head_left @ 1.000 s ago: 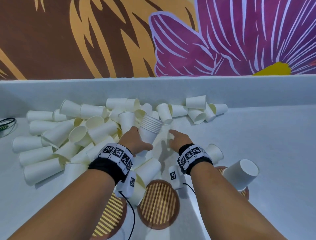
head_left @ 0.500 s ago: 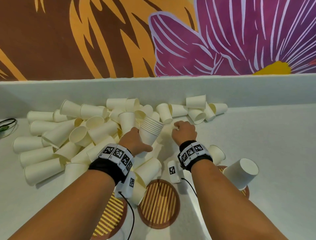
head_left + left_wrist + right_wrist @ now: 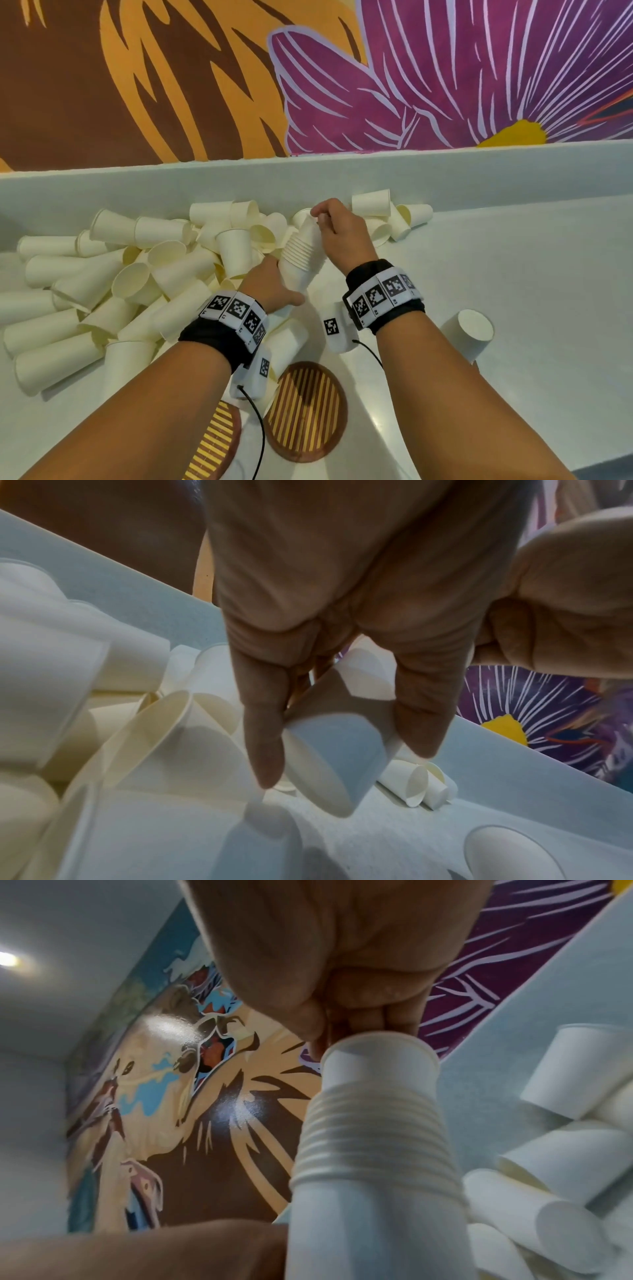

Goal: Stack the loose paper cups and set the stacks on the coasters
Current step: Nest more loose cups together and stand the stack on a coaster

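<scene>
- The left hand [image 3: 270,287] grips the lower part of a stack of nested paper cups [image 3: 301,253], fingers and thumb curled round its bottom end; the left wrist view shows the fingers [image 3: 263,739] clamped on either side of the base of the stack.
- The stack leans tilted, its open end up and away from the person, raised above the pale surface [image 3: 513,274] in front of the cup pile.
- The right hand [image 3: 339,229] sits over the top of the stack, its fingertips [image 3: 320,217] bunched and pinching the rim of the top cup [image 3: 377,1058], which stands partly out of the ribbed band of rims below it.
- A heap of loose cups [image 3: 113,281] lies on its sides across the left half of the surface, reaching back to the low wall; a few more cups [image 3: 387,219] lie just beyond the right hand.
- One single cup [image 3: 469,334] lies tipped on its side, bottom toward the camera, to the right of the right wrist.
- Two round striped coasters lie near the person: one [image 3: 306,411] between the forearms, another [image 3: 215,442] partly under the left forearm. Neither visibly carries a stack.
- Both wrists wear black bands with printed markers.
</scene>
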{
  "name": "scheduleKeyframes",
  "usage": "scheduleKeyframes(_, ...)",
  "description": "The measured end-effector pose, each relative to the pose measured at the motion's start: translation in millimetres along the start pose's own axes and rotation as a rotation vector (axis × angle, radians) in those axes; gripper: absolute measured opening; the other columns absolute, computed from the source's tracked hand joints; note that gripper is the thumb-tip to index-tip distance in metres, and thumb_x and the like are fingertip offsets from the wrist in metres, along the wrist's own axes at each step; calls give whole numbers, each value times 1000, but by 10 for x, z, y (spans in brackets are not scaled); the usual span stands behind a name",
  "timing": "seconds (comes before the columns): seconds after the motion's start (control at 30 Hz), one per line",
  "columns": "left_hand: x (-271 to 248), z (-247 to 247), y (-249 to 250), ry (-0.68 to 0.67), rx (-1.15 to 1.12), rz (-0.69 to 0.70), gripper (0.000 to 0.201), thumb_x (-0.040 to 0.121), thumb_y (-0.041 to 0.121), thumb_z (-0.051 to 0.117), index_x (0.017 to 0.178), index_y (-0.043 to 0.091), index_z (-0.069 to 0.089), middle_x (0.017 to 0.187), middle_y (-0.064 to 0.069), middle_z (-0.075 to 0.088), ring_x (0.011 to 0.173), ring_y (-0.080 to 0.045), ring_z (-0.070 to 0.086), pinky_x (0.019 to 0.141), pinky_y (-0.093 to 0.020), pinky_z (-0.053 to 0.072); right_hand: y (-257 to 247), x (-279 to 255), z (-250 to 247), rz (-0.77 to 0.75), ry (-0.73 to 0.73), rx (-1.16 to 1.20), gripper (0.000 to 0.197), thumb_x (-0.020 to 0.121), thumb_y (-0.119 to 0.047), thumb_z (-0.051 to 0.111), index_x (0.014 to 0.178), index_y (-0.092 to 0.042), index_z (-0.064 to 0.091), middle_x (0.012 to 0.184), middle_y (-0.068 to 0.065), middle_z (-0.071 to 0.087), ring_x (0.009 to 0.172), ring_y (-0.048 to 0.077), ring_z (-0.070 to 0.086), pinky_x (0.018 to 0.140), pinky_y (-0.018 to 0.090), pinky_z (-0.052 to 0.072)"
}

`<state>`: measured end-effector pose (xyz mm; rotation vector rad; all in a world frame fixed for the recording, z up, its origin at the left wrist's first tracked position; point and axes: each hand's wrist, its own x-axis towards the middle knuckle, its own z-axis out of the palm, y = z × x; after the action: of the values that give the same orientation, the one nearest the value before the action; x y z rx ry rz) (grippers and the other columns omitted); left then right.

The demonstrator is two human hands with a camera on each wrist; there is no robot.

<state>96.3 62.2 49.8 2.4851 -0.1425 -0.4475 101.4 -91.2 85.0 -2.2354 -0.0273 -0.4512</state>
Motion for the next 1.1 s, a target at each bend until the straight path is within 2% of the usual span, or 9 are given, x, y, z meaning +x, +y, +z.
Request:
scheduleKeyframes(0.1,22,8,-29,24,-19,5,80,67,31,84,130,9,39,116,-7,56,99,-24,55,77,-34,47,151,4,22,95,71,50,17,98,-13,40,104,-11,56,95,6,64,86,20,57,75,31,44)
scheduleKeyframes(0.17,23,11,-53,27,-39,0,79,67,30,85,128,10,39,111,-4,54,96,-22,53,79,-37,50,379,48,25,181,54,-127,19,94,-9,44,106,-9,58,103,10,63,97,26,59,83,34,47)
scheduleKeyframes(0.33,1,15,-69,34,-51,9,78,68,27,84,128,9,39,111,-4,53,93,-20,50,78,-33,45,936,-86,88,579,-280,-614,41,91,-26,50,131,-15,46,133,12,42,124,33,42,99,44,41)
scheduleKeyframes(0.47,-9,-3,-79,24,-30,6,78,69,28,83,129,8,38,116,-7,55,97,-22,52,78,-31,40,1184,-277,203,648,-390,-695,46,91,-30,51,133,-14,40,137,13,38,127,33,38,103,44,39)
scheduleKeyframes(0.63,-16,-38,-115,-13,-8,-50,77,70,28,82,129,10,37,110,-5,53,102,-27,55,82,-36,48,1111,-262,210,541,-326,-588,36,92,-21,51,127,-15,54,131,13,49,123,33,45,99,40,44)
scheduleKeyframes(0.73,-26,-51,-133,-37,0,-79,73,69,29,82,125,11,38,107,-5,52,93,-26,54,77,-37,51,824,-32,38,384,-73,-407,25,93,-16,51,111,-8,66,113,16,60,106,33,59,90,36,49)
scheduleKeyframes(0.87,-53,-66,-147,-39,14,-90,74,70,30,82,126,11,37,109,-6,52,99,-28,56,79,-38,52,280,184,-235,183,142,-202,28,96,-18,52,120,-10,65,113,14,62,101,27,61,89,30,47)
scheduleKeyframes(1.0,-79,-73,-122,-14,-16,-50,76,70,28,82,128,11,36,107,-4,51,93,-24,52,80,-39,53,-67,117,-274,75,104,-176,30,98,-20,49,124,-13,64,113,11,61,103,24,58,86,21,36)
scheduleKeyframes(1.1,-106,-92,-83,36,-40,15,77,70,30,82,129,12,36,104,-1,49,92,-22,52,76,-37,51,-140,-18,-163,51,-90,-177,30,98,-16,47,123,-12,64,112,12,62,107,25,57,92,24,39)
